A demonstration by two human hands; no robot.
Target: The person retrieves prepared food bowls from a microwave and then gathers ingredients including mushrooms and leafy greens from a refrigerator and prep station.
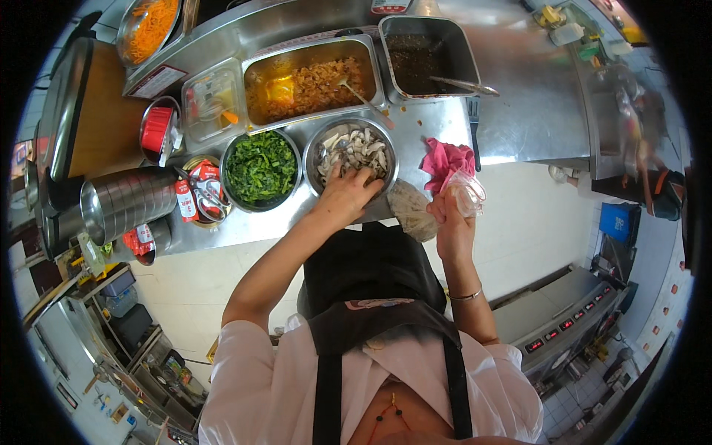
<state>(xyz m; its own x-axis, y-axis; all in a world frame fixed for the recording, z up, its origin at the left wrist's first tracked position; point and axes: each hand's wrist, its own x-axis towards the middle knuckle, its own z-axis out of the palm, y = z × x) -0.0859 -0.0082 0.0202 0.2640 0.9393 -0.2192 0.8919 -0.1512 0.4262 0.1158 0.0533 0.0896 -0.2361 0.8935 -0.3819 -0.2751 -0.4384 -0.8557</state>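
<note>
Leaf vegetables (261,167) left of mushrooms (363,144)

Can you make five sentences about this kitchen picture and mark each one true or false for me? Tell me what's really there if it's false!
1. The left hand touches the pale slices. True.
2. The cloth near the right hand is blue. False: the cloth is pink.
3. The right hand holds a clear plastic thing. True.
4. The orange shreds are at the bottom right. False: the orange shreds are at the top left.
5. The chopped greens are left of the pale slices. True.
</note>
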